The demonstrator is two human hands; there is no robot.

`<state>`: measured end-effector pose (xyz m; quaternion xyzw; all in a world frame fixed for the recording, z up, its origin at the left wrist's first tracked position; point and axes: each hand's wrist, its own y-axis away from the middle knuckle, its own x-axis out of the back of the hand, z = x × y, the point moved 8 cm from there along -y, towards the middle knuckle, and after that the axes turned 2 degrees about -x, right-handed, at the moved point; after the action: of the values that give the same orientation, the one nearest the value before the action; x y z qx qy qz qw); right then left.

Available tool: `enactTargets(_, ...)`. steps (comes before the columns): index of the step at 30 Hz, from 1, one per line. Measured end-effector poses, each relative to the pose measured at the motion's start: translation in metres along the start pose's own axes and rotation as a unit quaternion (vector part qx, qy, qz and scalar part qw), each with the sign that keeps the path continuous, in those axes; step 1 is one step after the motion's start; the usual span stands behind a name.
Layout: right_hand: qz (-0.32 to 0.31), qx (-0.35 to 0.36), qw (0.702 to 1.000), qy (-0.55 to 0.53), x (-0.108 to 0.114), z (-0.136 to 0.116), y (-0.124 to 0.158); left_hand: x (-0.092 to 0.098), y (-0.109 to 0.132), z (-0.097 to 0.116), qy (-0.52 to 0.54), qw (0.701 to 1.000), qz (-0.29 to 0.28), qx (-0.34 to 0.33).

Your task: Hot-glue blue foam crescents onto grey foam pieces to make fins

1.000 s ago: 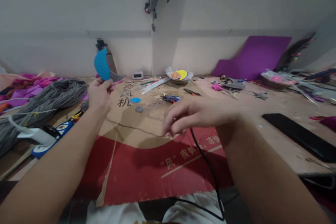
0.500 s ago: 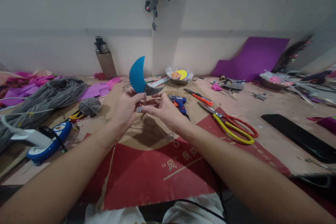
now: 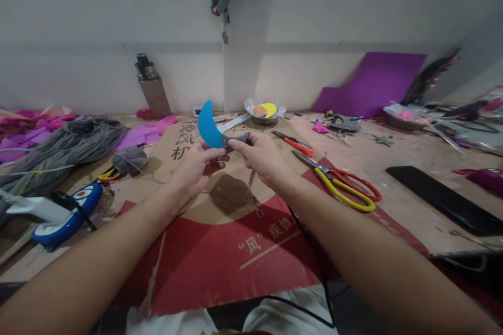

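Between my two hands is a crescent-shaped piece (image 3: 209, 126), its upper part blue and its lower right end covered in grey. My left hand (image 3: 198, 166) pinches it at the lower edge, near where blue meets grey. My right hand (image 3: 264, 159) has thumb and fingers closed on the grey end. A thin string with a loop (image 3: 257, 209) dangles below my right hand. Under both hands lies a brown and red cardboard sheet (image 3: 220, 267), upon which the crescent's shadow falls.
Scissors (image 3: 346, 186) and an orange cutter (image 3: 294, 144) lie right of my hands, with a black phone-like slab (image 3: 444, 199) farther right. Grey yarn (image 3: 82, 141) and a small yarn ball (image 3: 130, 160) sit left. Behind stand a bowl (image 3: 265, 119) and purple sheet (image 3: 373, 86).
The crescent has tipped lower and its grey end has swung up to the right. My right hand has shifted onto that grey end. The blue glue gun is now hidden behind my right hand.
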<state>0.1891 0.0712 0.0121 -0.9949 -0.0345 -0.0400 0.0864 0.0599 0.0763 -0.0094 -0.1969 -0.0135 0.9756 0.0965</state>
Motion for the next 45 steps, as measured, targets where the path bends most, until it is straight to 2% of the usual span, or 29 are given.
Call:
enactTargets(5, 0.016, -0.005, 0.998, 0.054, 0.008, -0.003, -0.001, 0.0, -0.003, 0.01, -0.025, 0.999, -0.041, -0.006)
enactTargets(9, -0.008, -0.02, 0.999, 0.031, 0.006, -0.001, -0.003, 0.004, -0.005, 0.014, -0.063, 0.997, -0.037, -0.012)
enactTargets(12, -0.035, -0.027, 0.999, -0.001, 0.001, 0.002, -0.003, 0.01, -0.006, 0.016, -0.089, 0.996, -0.008, -0.023)
enactTargets(15, -0.06, -0.033, 0.998, 0.014, -0.006, 0.005, -0.001, 0.02, -0.009, 0.023, -0.103, 0.992, 0.045, -0.053)
enactTargets(18, -0.109, -0.019, 0.991, 0.078, -0.016, 0.006, 0.002, 0.032, -0.012, 0.032, -0.1, 0.988, 0.091, -0.079)
enactTargets(20, -0.121, 0.013, 0.979, 0.162, -0.017, 0.003, 0.003, 0.04, -0.013, 0.037, -0.096, 0.984, 0.12, -0.088)
enactTargets(22, -0.087, 0.051, 0.955, 0.279, -0.006, -0.004, 0.001, 0.044, -0.013, 0.041, -0.102, 0.98, 0.141, -0.098)
enactTargets(24, -0.027, 0.054, 0.909, 0.412, 0.013, -0.008, -0.005, 0.045, -0.013, 0.045, -0.116, 0.976, 0.146, -0.111)
enactTargets(26, 0.017, -0.001, 0.846, 0.532, 0.038, 0.0, -0.013, 0.044, -0.011, 0.049, -0.137, 0.971, 0.147, -0.128)
enactTargets(28, 0.019, -0.086, 0.784, 0.615, 0.059, 0.016, -0.02, 0.045, -0.01, 0.053, -0.16, 0.964, 0.153, -0.146)
enactTargets(29, 0.006, -0.116, 0.766, 0.632, 0.065, 0.025, -0.023, 0.046, -0.01, 0.054, -0.168, 0.961, 0.155, -0.154)
enactTargets(30, -0.008, -0.127, 0.761, 0.636, 0.068, 0.033, -0.025, 0.047, -0.01, 0.055, -0.172, 0.959, 0.157, -0.161)
enactTargets(32, -0.02, -0.124, 0.768, 0.628, 0.068, 0.043, -0.028, 0.049, -0.01, 0.057, -0.168, 0.957, 0.159, -0.173)
enactTargets(35, -0.003, -0.119, 0.788, 0.604, 0.069, 0.051, -0.029, 0.05, -0.012, 0.058, -0.149, 0.961, 0.152, -0.179)
enactTargets(37, 0.023, -0.139, 0.827, 0.544, 0.074, 0.056, -0.029, 0.051, -0.013, 0.056, -0.133, 0.965, 0.147, -0.17)
enactTargets(39, 0.057, -0.167, 0.877, 0.448, 0.082, 0.062, -0.03, 0.053, -0.014, 0.055, -0.112, 0.969, 0.152, -0.158)
enactTargets(41, 0.083, -0.18, 0.913, 0.356, 0.086, 0.066, -0.032, 0.057, -0.015, 0.053, -0.086, 0.972, 0.163, -0.143)
enactTargets(45, 0.11, -0.146, 0.949, 0.257, 0.079, 0.053, -0.035, 0.065, -0.019, 0.048, -0.054, 0.976, 0.174, -0.12)
